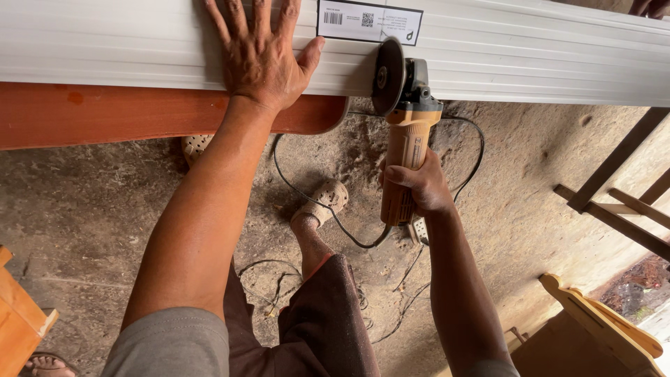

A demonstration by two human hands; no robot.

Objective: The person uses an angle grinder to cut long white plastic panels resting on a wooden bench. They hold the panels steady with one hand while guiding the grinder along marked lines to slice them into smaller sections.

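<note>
Across the top of my view runs a long white ribbed panel (523,63), lying on a reddish wooden counter (105,112) whose rounded end stops short, so the panel's right stretch overhangs the dirt floor (91,202). My left hand (262,59) lies flat on the panel with fingers spread wide, palm down, which I judge pins the strip against shifting. My right hand (419,188) is wrapped tight around the orange body of an angle grinder (405,132), thumb across the front. Its dark disc (388,75) stands upright, edge meeting the panel's near side just beyond the counter's end, where nothing lies beneath the cut line. A white label with printed codes (368,21) sits on the panel right above the disc.

Below, the grinder's black cord (328,209) loops across the floor past my foot in a perforated sandal (324,199) toward a small white socket strip (419,229); that loop lies close to my leg and could snag. Wooden frames (614,209) lean at the right, and pale wooden furniture (600,321) crowds the lower corner. Another person's foot (45,363) shows at the lower left.
</note>
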